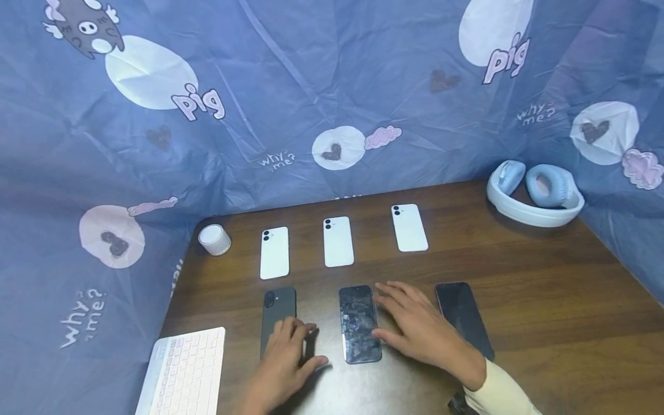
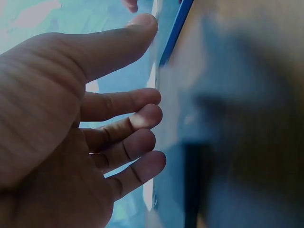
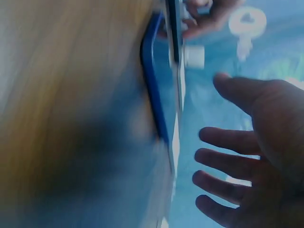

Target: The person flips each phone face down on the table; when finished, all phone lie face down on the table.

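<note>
Pale sleeve (image 1: 498,389), cut by the bottom edge, leads to the right hand (image 1: 415,323), spread beside the black phone (image 1: 358,328) at lower centre; whether it touches, I cannot tell. The left hand (image 1: 284,357), fingers relaxed, partly hides the grey phone (image 1: 279,305), left of it.

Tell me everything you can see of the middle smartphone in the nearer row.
The smartphone lies flat on the wood-grained table, screen up: a dark slab with rounded corners and a glossy face catching patchy reflections. It sits between the left hand and the right hand, which is at its right edge; whether they touch is unclear.
</note>
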Demonstrator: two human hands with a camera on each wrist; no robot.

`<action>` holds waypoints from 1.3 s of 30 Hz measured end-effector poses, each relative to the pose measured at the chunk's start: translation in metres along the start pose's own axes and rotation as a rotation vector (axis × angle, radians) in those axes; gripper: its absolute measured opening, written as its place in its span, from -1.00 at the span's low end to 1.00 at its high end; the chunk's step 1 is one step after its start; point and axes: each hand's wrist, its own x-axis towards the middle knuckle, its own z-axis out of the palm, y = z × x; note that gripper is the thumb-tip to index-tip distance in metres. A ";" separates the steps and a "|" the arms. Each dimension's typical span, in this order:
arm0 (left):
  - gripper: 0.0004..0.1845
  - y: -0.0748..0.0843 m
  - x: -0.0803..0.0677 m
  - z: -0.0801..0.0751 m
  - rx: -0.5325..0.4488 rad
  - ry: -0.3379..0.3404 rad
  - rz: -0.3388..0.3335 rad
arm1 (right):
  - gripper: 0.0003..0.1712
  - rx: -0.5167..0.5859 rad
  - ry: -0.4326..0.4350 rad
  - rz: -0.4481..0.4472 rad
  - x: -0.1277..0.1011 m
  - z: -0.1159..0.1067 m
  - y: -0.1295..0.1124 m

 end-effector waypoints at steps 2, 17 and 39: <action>-0.32 0.006 0.003 0.005 0.006 -0.024 0.037 | -0.10 -0.019 -0.053 0.032 -0.007 -0.004 0.010; -0.14 0.026 0.018 0.035 0.103 -0.046 0.098 | 0.12 -0.135 -0.137 -0.152 -0.026 0.022 0.014; -0.18 0.028 0.017 0.036 0.073 -0.143 0.080 | -0.02 -0.028 -0.085 -0.173 -0.027 0.028 0.007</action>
